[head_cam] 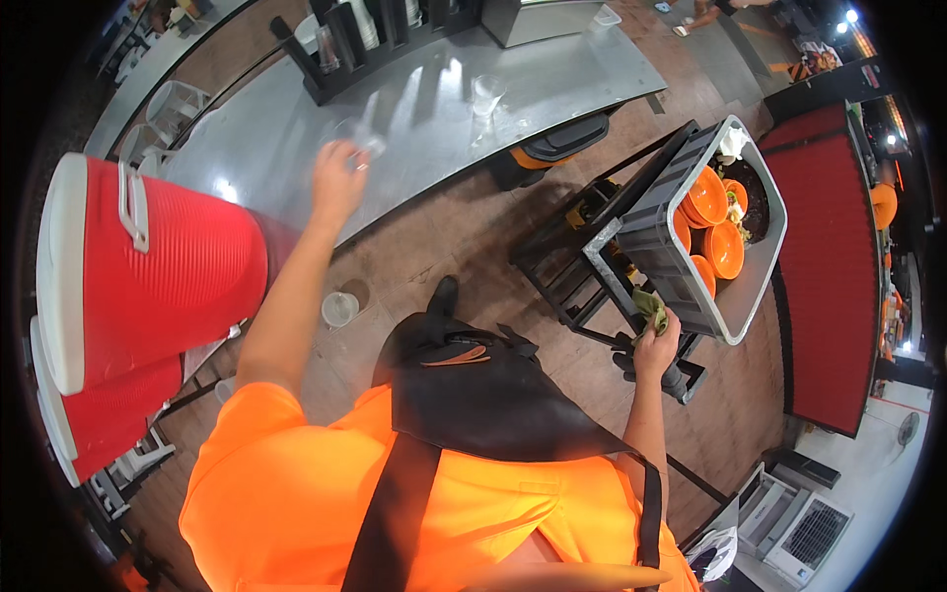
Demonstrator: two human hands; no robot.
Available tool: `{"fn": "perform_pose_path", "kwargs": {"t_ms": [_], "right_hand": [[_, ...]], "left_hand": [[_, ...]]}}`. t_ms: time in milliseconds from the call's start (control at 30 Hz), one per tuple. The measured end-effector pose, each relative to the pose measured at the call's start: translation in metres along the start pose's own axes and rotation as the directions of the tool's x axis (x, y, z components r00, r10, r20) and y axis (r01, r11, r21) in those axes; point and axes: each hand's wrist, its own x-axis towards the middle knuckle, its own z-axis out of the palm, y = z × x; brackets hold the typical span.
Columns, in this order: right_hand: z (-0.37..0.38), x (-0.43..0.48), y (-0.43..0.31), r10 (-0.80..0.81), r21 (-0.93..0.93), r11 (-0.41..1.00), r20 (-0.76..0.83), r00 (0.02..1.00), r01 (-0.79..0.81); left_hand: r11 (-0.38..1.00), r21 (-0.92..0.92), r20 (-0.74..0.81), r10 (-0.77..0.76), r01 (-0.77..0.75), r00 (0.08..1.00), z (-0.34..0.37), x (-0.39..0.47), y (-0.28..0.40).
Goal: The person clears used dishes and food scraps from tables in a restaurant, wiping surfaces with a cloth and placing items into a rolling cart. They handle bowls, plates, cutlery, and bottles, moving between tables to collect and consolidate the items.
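My left hand (340, 177) is over the steel counter (274, 155), beside a blurred clear plastic cup (366, 140) at its fingertips; whether it grips the cup cannot be told. My right hand (657, 344) is closed on a greenish cloth (649, 309) next to the cart frame (610, 251). Beyond that hand, a grey plastic tub (666, 296) holds several orange bowls (723, 250), food scraps and a crumpled white tissue (732, 144). Another clear plastic cup (486, 96) stands farther along the counter.
Two red drink coolers (170, 259) with white lids are at the left. A clear container (340, 308) is low down by the floor. A dark lidded bin (570, 138) sits under the counter edge. Black cup dispensers (348, 44) line the counter's back. A red panel (821, 274) stands beyond the tub.
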Motion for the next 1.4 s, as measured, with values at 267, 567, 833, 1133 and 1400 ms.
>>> {"fn": "perform_pose_path", "kwargs": {"t_ms": [267,567,833,1133,1400], "right_hand": [[-0.058,0.076,0.018,0.135,0.033,0.991,-0.141,0.981,-0.132],[-0.121,0.092,0.132,0.020,-0.170,0.985,0.005,1.000,-0.019],[-0.133,0.132,0.150,-0.099,-0.085,0.991,0.039,0.994,0.102],[-0.145,0.159,0.163,-0.008,-0.075,0.997,0.030,1.000,0.010],[-0.162,0.203,0.172,0.070,-0.058,0.996,0.140,0.988,-0.063]], "left_hand": [[0.987,-0.019,0.169,0.161,-0.160,0.972,0.109,0.144,0.184],[0.929,0.316,0.444,0.036,-0.194,0.895,0.187,0.106,0.220],[0.916,-0.167,0.138,0.389,-0.366,0.911,0.207,0.130,0.411],[0.582,-0.456,0.056,0.774,-0.673,0.631,0.346,0.155,0.723],[0.605,-0.139,0.346,0.772,-0.784,0.534,0.511,0.204,0.859]]}}
